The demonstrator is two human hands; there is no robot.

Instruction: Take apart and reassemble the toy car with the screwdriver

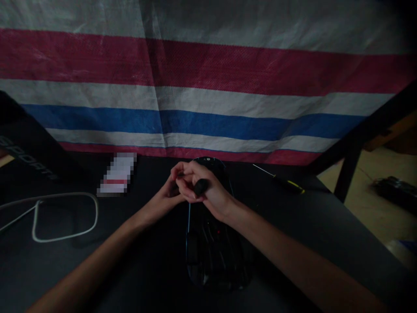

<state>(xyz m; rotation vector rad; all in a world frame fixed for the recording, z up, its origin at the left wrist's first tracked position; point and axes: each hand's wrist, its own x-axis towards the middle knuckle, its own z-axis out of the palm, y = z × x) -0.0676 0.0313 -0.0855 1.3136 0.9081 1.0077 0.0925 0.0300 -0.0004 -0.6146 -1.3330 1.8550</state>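
Note:
A black toy car (215,248) with blue edging lies lengthwise on the dark table, partly hidden by my hands. Above its front half my right hand (206,184) is closed around a black-handled tool (201,187); the rounded handle end points toward me, and its far end is hidden. My left hand (172,188) meets the right one, its fingers bent close to the right fingertips. Whatever the left fingers pinch, if anything, is too dark and covered to make out.
A yellow-and-black screwdriver (288,184) lies to the right. On the left are a white cable (65,238), a blurred-out white and red item (117,174) and a black object lettered SPORTS (29,152). A striped sheet (208,69) hangs behind; a dark frame (350,169) stands right.

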